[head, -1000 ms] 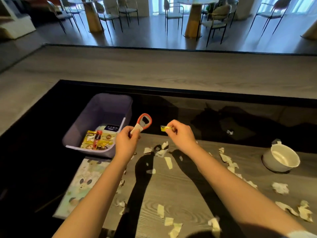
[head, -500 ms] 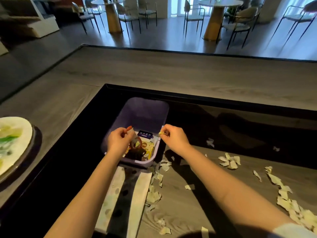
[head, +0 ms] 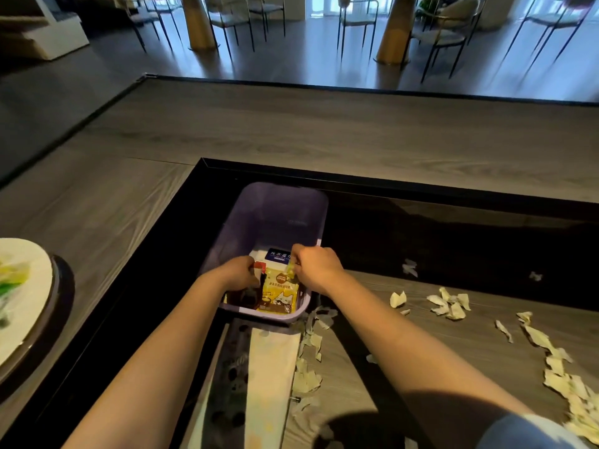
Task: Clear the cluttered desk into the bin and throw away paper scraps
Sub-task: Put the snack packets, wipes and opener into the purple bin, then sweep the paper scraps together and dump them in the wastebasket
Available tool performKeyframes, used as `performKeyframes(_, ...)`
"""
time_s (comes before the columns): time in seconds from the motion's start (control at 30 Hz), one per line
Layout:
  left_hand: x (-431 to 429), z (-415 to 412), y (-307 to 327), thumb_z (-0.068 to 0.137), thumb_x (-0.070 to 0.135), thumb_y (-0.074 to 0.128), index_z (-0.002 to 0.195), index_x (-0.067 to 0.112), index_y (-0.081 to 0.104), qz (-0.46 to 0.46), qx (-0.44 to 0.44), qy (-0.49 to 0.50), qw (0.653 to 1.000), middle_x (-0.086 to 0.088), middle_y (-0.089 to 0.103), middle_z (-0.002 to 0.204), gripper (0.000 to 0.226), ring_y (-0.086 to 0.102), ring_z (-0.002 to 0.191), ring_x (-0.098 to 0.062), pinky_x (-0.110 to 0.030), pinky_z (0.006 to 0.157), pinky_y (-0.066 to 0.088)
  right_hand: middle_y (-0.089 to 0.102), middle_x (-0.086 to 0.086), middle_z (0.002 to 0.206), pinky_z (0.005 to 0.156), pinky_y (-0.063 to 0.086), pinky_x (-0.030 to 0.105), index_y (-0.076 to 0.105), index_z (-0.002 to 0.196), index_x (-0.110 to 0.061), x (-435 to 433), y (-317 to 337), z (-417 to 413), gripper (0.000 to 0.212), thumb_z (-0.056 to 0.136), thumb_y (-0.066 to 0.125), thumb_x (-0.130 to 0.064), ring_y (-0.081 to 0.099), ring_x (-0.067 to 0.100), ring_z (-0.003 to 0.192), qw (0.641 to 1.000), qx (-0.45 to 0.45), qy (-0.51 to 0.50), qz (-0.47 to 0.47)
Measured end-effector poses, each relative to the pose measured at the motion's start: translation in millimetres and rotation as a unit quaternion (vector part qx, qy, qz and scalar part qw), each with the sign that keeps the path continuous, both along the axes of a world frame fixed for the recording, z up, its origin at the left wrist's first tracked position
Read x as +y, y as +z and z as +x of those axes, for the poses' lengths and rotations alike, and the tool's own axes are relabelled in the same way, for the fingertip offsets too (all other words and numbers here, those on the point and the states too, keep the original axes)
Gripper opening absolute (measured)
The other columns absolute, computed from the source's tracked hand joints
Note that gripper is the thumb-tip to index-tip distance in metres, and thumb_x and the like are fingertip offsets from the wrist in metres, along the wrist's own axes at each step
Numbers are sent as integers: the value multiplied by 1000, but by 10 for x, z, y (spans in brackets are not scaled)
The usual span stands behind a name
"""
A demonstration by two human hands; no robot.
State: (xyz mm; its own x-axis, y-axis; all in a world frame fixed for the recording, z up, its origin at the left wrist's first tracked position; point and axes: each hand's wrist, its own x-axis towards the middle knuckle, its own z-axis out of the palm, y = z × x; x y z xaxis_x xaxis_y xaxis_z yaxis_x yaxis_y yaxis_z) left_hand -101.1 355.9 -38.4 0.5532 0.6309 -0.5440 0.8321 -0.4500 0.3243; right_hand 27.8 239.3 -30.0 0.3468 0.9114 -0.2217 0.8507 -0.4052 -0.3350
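A purple bin (head: 285, 215) stands at the desk's left end, holding a yellow snack packet (head: 280, 294) and a blue-labelled pack (head: 278, 254). Both my hands reach into it. My left hand (head: 238, 273) is curled around the orange-and-white bottle opener (head: 259, 268), most of which is hidden in shadow low in the bin. My right hand (head: 316, 270) pinches a small yellow scrap (head: 290, 270) over the packet. Torn paper scraps (head: 450, 306) lie scattered across the wooden desk (head: 421, 351), and more paper scraps (head: 567, 384) lie on the right.
A patterned sheet (head: 269, 367) lies in front of the bin, with scraps along its right edge. A white plate (head: 19, 303) sits on the counter at far left. A black recess surrounds the desk. Chairs and tables stand in the room beyond.
Both hands moved left from above the desk into the bin, carrying the opener and the yellow scrap. The opener went from held upright to lowered inside the bin. My view swung left.
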Motion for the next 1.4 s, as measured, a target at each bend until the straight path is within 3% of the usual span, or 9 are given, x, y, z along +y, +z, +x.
performKeyframes(0.07, 5, -41, -67, 86, 14, 60, 109, 6, 56, 27, 10, -8, 1000, -13, 63, 114, 25, 58, 104, -27, -29, 76, 41, 65, 10, 108, 85, 37, 34, 56, 100, -17, 17, -30, -15, 13, 92, 46, -18, 57, 30, 101, 1000, 1, -4, 4)
performKeyframes(0.17, 2, -126, -153, 88, 15, 51, 107, 9, 61, 86, 50, -40, 994, -11, 66, 112, 23, 61, 102, -28, -32, 79, 46, 67, 7, 100, 106, 26, 38, 63, 93, -19, 51, -82, -34, 15, 90, 49, -18, 57, 27, 101, 999, -36, -3, 20)
performKeyframes(0.27, -16, -188, -205, 89, 14, 50, 109, 7, 62, 131, 74, -42, 988, -13, 66, 110, 24, 62, 101, -28, -34, 81, 49, 68, 6, 97, 111, 21, 38, 67, 92, -19, 107, -135, -75, 16, 89, 51, -20, 59, 24, 100, 998, -64, 10, 23)
performKeyframes(0.43, -74, -165, -190, 93, 20, 44, 108, 4, 56, 202, 3, -43, 979, -15, 62, 109, 25, 60, 99, -31, -33, 70, 42, 68, 7, 105, 110, 24, 38, 68, 102, -17, 218, -188, -205, 22, 91, 49, -15, 58, 24, 104, 995, -75, 57, -28)
performKeyframes(0.6, -120, -186, -139, 91, 24, 49, 116, 7, 54, 231, -30, -50, 971, -15, 59, 117, 31, 55, 108, -31, -37, 83, 45, 65, 5, 109, 114, 16, 45, 62, 109, -20, 212, -252, -236, 23, 89, 52, -19, 55, 24, 110, 977, -158, 113, -87)
performKeyframes(0.77, -195, -164, -60, 92, 33, 48, 121, 12, 51, 279, -41, -69, 957, -8, 54, 125, 36, 47, 118, -28, -39, 89, 44, 57, 6, 127, 116, 11, 46, 53, 129, -19, 111, -186, -176, 37, 92, 51, -26, 44, 24, 125, 983, -140, 112, -36)
performKeyframes(1.03, -416, 7, 183, 93, 32, 48, 136, 14, 42, 327, -119, -51, 936, -6, 41, 145, 47, 32, 136, -25, -42, 107, 32, 46, 3, 142, 116, 13, 42, 44, 137, -16, -260, 105, 53, 46, 93, 51, -28, 32, 20, 136, 991, -75, 41, 108)
performKeyframes(1.4, -1008, 476, 497, 93, 29, 48, 136, 11, 44, 317, -211, -110, 918, -9, 38, 148, 46, 28, 140, -25, -43, 108, 33, 49, 1, 139, 106, 30, 37, 44, 137, -19, -1062, 367, 510, 45, 93, 50, -29, 40, 21, 129, 983, -81, -83, 145)
